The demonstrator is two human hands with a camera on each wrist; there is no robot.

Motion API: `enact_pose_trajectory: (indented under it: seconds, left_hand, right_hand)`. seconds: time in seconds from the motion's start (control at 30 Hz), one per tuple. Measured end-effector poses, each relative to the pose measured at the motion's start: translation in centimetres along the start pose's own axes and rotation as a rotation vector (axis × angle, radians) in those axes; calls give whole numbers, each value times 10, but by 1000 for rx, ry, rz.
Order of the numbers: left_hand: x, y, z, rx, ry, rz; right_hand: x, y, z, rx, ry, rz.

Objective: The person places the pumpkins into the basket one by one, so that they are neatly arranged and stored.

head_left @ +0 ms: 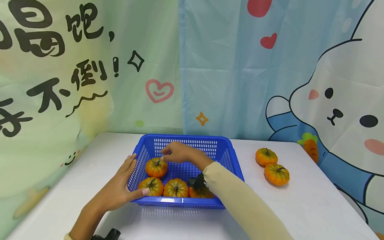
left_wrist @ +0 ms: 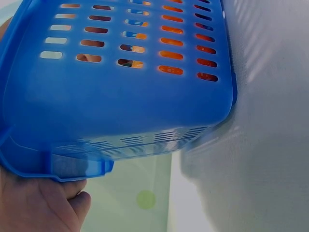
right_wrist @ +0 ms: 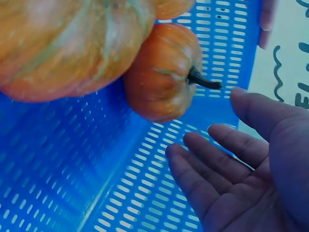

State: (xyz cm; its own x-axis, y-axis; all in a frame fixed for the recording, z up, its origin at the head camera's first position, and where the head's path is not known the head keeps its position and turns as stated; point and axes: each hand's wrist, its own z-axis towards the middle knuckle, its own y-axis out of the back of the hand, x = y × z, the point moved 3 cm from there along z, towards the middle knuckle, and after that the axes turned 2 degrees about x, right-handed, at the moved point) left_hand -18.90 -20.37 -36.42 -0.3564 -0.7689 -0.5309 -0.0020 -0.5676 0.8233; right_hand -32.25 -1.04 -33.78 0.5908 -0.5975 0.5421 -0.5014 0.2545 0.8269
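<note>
A blue plastic basket [head_left: 196, 201] holds several small orange pumpkins. One pumpkin [head_left: 156, 167] sits behind the front row, at the left wall; the front row has a left pumpkin [head_left: 151, 186], a middle pumpkin [head_left: 176, 189] and a right pumpkin [head_left: 201, 192] partly covered by the right wrist's black device. My left hand [head_left: 118, 191] grips the basket's left rim, its thumb over the front corner. Inside the basket, my right hand [head_left: 180, 152] is beside the rear pumpkin. In the right wrist view its fingers [right_wrist: 227, 154] are loosely bent, apart from a stemmed pumpkin [right_wrist: 161, 72], holding nothing.
On the white table [head_left: 255, 200], two more pumpkins lie right of the basket: a farther pumpkin [head_left: 266, 156] and a nearer pumpkin [head_left: 277, 174], close together. A printed curtain [head_left: 210, 83] hangs behind the table's back edge.
</note>
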Motion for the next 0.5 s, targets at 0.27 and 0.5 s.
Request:
enact_pose_trajectory:
  seconds: [0.27,0.5]
  left_hand:
    - [3,1,1,3,8,-6]
    - [2,0,2,8,17,-4]
  right_hand:
    - [10,27,-17,-104,78,117]
    - [12,35,-34,-131,66,102]
